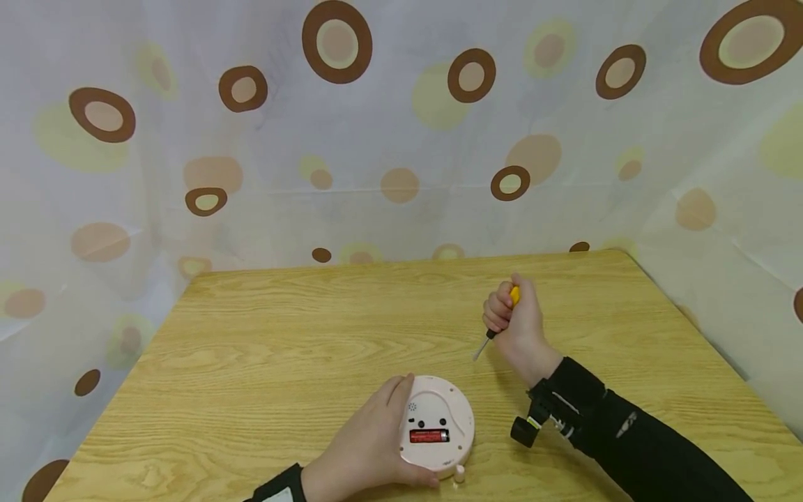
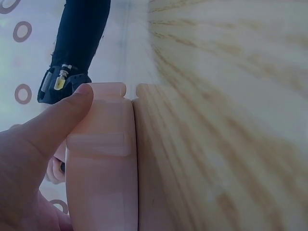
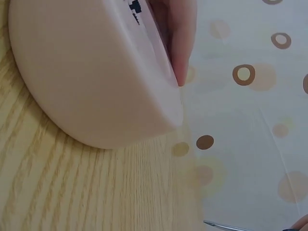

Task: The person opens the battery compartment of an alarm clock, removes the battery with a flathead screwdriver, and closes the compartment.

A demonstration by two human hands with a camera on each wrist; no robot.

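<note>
A round pink clock lies face down near the table's front edge, its back compartment open with a red battery inside. My left hand grips the clock's left rim, thumb on its far edge and a finger round its near edge. In the left wrist view the thumb presses the clock's side. My right hand is a fist round a yellow-handled screwdriver, held behind and right of the clock, its shaft pointing down-left. The right wrist view shows the clock and the screwdriver tip.
A small pink piece lies beside the clock's near edge. The wooden table is enclosed by a white curtain with brown circles. A black camera is strapped to my right wrist.
</note>
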